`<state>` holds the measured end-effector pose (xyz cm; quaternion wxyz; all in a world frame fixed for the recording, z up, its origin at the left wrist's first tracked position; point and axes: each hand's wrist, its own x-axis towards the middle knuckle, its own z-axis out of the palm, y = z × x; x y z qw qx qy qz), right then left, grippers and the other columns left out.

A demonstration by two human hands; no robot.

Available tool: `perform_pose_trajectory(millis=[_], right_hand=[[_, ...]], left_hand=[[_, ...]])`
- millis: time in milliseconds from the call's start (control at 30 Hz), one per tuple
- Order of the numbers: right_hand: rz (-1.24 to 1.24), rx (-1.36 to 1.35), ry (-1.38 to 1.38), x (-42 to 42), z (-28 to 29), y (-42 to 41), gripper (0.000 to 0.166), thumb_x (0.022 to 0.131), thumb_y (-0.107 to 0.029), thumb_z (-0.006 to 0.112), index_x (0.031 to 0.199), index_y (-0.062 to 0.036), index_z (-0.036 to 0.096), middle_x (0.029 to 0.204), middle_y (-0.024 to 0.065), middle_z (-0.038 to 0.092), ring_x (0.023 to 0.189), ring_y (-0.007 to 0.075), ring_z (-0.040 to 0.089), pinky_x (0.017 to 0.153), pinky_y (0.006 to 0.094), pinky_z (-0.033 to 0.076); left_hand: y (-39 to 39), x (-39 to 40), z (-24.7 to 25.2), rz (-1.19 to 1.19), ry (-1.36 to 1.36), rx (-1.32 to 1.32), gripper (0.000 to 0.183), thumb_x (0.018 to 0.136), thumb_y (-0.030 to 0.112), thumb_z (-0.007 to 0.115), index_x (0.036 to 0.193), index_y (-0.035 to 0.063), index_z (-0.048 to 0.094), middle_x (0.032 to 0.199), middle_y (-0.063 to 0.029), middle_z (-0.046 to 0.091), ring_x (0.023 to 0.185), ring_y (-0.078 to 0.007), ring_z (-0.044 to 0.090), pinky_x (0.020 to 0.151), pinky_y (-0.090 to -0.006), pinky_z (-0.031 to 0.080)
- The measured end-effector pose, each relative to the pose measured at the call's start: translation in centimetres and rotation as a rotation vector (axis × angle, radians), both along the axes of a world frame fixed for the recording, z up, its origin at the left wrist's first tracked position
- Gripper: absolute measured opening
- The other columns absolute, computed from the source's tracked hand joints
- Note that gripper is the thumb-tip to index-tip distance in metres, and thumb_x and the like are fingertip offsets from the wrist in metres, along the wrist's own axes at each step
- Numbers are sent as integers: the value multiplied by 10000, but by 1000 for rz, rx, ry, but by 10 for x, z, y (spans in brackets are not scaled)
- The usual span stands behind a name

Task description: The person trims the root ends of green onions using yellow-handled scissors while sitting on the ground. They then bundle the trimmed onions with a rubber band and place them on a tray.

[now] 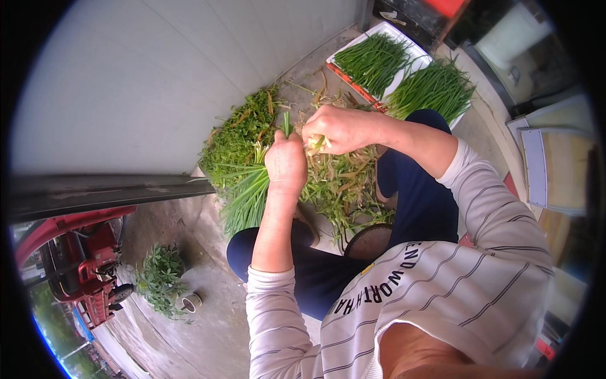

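My left hand (286, 158) is closed around a few green stalks (287, 122), which look like garlic chives or scallions; their cut-looking tops poke out above the fist. Close by on its right, my right hand (343, 129) grips pale yellowish stalk pieces (316, 143) between curled fingers. A fan of long green leaves (248, 196) spreads beside and below my left hand; whether the fist holds some of them is hidden. Beneath both hands lies a heap of stripped, partly dried leaves and stalks (341, 184) on the ground.
A leafy green pile (246, 123) rests against the grey wall panel (142, 90). At upper right, a white foam tray (413, 45) bears two bundles of green stalks (374, 61). A potted plant (161, 275) and a red three-wheeled vehicle (92, 270) stand at lower left.
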<state>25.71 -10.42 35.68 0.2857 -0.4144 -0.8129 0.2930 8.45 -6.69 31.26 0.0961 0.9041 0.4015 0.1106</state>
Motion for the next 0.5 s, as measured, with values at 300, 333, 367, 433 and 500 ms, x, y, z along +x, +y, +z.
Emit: perform_pose_trajectory(millis=[300, 333, 367, 433, 500], right_hand=[[-170, -222, 257, -5, -7, 0, 35, 716, -20, 614, 718, 6, 590, 575, 72, 570, 482, 132, 533, 477, 287, 412], [-198, -395, 385, -4, -1, 1, 43, 736, -32, 607, 719, 6, 594, 578, 68, 575, 473, 114, 525, 474, 273, 415], [-225, -570, 512, -3, 2, 2, 61, 756, -43, 600, 720, 6, 597, 581, 65, 581, 464, 96, 518, 472, 258, 418], [-218, -609, 672, 9, 3, 6, 56, 780, -40, 576, 788, 6, 608, 620, 75, 596, 436, 70, 480, 452, 200, 396], [-252, -630, 746, 21, 7, 8, 85, 775, -22, 570, 845, 10, 607, 646, 90, 604, 440, 60, 466, 437, 184, 371]], left_hand=[[-1, 0, -3, -6, -121, 9, 92, 736, 14, 588, 828, 14, 584, 891, -207, 565, 702, -362, 619, 593, -426, 507], [1, -2, -5, 0, -189, 5, 90, 739, 3, 577, 828, 12, 585, 878, -211, 566, 696, -369, 615, 586, -429, 503], [3, -3, -6, 6, -256, 2, 91, 741, -8, 566, 828, 10, 586, 866, -215, 567, 689, -377, 610, 579, -432, 499], [2, -2, 4, 43, -463, -128, 93, 769, -16, 555, 843, 7, 607, 803, -215, 580, 694, -378, 587, 601, -424, 475], [5, -4, 9, 61, -581, -227, 95, 784, -9, 562, 857, 10, 619, 779, -208, 587, 701, -369, 578, 622, -420, 466]])
